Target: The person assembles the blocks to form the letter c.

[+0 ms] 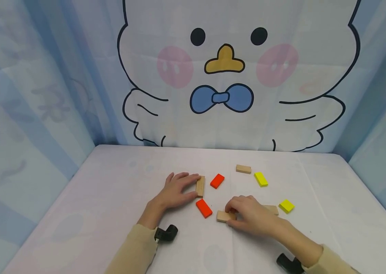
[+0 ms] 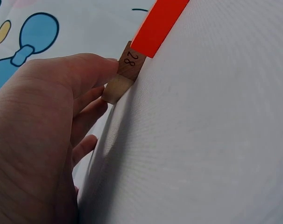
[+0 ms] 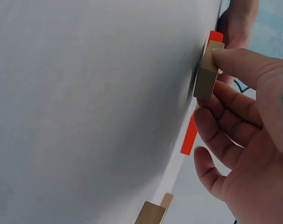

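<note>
a numbered wooden block (image 1: 200, 187) sits pinched in the left hand (image 1: 178, 191), near two red blocks (image 1: 204, 208) on the bench (image 1: 90, 220); the right hand (image 1: 252, 215) pinches a second wooden block (image 1: 223, 217).

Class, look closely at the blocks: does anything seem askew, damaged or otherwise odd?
Nothing looks damaged or spilled. One small oddity: the wooden block pinched by the left hand bears the number 28; no other block shows one.

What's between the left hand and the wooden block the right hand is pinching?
In the head view, the nearer red block lies between the left hand and that wooden block.
</note>
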{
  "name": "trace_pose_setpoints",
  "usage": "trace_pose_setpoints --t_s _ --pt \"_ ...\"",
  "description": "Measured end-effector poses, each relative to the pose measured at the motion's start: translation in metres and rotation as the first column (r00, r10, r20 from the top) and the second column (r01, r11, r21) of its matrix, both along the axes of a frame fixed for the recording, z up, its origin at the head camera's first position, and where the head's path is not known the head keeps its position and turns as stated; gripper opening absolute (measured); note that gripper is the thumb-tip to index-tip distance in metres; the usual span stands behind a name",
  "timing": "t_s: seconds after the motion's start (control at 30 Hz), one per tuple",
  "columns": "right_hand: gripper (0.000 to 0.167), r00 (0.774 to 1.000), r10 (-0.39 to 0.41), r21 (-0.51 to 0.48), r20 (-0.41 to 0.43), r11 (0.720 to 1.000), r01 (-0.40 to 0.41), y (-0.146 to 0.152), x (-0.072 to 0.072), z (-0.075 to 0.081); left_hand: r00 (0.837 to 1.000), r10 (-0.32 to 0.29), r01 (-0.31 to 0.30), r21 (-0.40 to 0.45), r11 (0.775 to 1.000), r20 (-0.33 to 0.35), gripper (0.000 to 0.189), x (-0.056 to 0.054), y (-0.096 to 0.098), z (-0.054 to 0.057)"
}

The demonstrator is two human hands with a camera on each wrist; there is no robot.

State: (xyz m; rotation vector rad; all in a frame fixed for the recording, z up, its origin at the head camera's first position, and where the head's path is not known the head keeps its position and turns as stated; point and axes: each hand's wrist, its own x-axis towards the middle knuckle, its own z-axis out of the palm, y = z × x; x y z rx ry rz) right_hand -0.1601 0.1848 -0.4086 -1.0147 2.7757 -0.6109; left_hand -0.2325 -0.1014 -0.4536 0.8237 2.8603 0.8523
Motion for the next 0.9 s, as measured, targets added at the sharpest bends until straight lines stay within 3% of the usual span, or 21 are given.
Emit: trace_pose_setpoints --t_s 0.37,0.9 --pt "0.019 0.999 0.039 0.018 0.004 0.999 -0.039 -0.0042 0.0051 -0.0023 1.000 -0.003 0.003 0.009 1.000 0.000 0.057 0.0008 -0.0007 0.0000" --pt "0.022 0.999 0.020 0.025 0.041 0.999 -0.021 -0.0075 0.0043 0.0006 1.000 -0.008 0.008 0.002 1.000 -0.004 0.058 -0.0009 -0.0012 0.0023"
